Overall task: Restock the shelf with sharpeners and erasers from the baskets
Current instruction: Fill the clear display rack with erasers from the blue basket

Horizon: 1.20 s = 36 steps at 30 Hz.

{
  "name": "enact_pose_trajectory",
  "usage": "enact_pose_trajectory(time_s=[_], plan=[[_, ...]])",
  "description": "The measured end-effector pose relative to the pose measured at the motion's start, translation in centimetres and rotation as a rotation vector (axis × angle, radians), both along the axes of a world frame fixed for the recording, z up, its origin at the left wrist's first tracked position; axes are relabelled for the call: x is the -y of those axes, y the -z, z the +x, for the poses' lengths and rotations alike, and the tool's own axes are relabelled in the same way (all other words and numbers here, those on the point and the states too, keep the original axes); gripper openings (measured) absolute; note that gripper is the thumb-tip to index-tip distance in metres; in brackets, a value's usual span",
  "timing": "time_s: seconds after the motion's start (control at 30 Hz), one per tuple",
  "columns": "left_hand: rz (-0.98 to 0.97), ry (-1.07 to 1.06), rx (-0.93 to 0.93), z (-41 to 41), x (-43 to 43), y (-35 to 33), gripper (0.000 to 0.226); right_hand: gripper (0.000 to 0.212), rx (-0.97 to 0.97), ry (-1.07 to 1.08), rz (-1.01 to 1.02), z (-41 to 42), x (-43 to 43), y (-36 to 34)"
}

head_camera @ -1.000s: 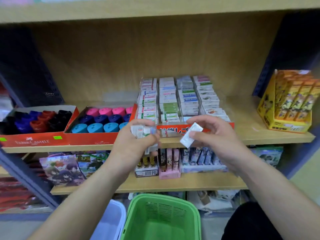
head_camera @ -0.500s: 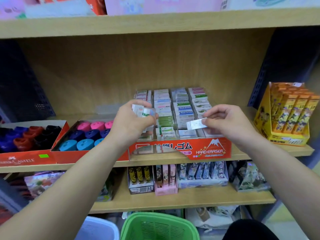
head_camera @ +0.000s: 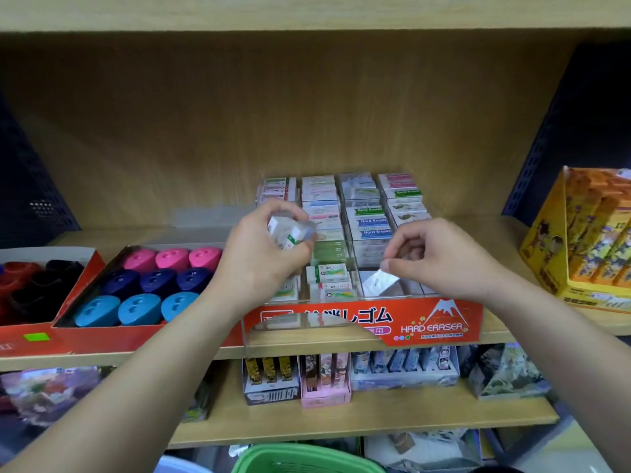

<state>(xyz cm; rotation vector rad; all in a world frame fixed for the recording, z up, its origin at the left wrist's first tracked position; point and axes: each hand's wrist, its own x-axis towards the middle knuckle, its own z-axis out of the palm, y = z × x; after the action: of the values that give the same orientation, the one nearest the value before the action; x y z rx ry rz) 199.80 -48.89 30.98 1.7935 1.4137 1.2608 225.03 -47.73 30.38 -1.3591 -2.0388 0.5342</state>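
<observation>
**Wrapped eraser at the front slot of the display box**

The right hand (head_camera: 440, 257) reaches in from the right, and its grip pinches a wrapped eraser (head_camera: 379, 283) by the top edge between thumb and forefinger. The eraser hangs tilted into the front slot of the third column from the left in the display box (head_camera: 437, 327), just behind the clear front wall. I cannot tell whether its lower edge touches the slot floor.

The left hand (head_camera: 259, 264) is raised over the box's left columns. Its grip is curled round a clutch of small erasers (head_camera: 286, 232), held above the stock and apart from it.

The box stands at the front lip of the shelf (head_camera: 532, 331), and its red front panel is level with the board's edge. Its rear rows are stacked higher than the front ones. A tall span of open air runs from the stacks to the shelf above (head_camera: 307, 11) and back to the wooden back panel (head_camera: 273, 114).

On the left, a red tray of sharpeners (head_camera: 143, 285) touches the box. A yellow carton (head_camera: 587, 240) stands well apart on the right, with bare board between it and the box. The rim of a green basket (head_camera: 307, 460) shows below the lower shelf (head_camera: 375, 423).
</observation>
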Motion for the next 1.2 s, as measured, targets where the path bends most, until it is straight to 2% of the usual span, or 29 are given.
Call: enact_pose_trajectory(time_s=[0.27, 0.33, 0.43, 0.57, 0.67, 0.77, 0.87, 0.93, 1.07, 1.2], plan=[[-0.033, 0.051, -0.007, -0.3, -0.2, 0.2, 0.023, 0.011, 0.268, -0.01, -0.028, -0.3, 0.0, -0.6], [-0.053, 0.063, 0.024, -0.3, 0.1, -0.1, 0.024, 0.009, 0.287, -0.01, -0.031, -0.5, 0.2, -0.8], [-0.103, 0.108, 0.14, -0.4, 0.3, -0.7, 0.028, 0.011, 0.163, 0.052, 0.004, -0.6, 0.4, -0.8], [-0.17, 0.212, 0.309, 0.3, 1.7, -1.4, 0.035, 0.009, -0.187, 0.043, 0.075, -1.6, 1.7, -1.2], [-0.198, 0.229, 0.372, 1.7, 3.2, -1.1, 0.035, 0.016, -0.442, -0.097, -0.05, -3.3, 3.4, -1.7], [-0.214, 0.232, 0.471, 2.3, 3.8, -0.6, 0.032, 0.014, -0.495, -0.12, -0.089, -4.0, 4.3, -1.8], [-0.213, 0.231, 0.551, 2.3, 4.5, -0.6, 0.03, 0.012, -0.676, -0.104, -0.183, -3.5, 4.6, -1.8], [-0.201, 0.212, 0.559, 2.2, 4.9, -0.6, 0.029, 0.015, -0.735, -0.105, -0.237, -3.0, 4.9, -1.8], [-0.212, 0.182, 0.492, 2.1, 5.1, -0.9, 0.03, 0.026, -0.682, -0.086, -0.235, -2.0, 5.3, -2.0], [-0.19, 0.122, 0.295, 1.4, 4.7, -1.0, 0.028, 0.009, -0.69, 0.073, -0.208, -0.2, 5.0, -2.3]])
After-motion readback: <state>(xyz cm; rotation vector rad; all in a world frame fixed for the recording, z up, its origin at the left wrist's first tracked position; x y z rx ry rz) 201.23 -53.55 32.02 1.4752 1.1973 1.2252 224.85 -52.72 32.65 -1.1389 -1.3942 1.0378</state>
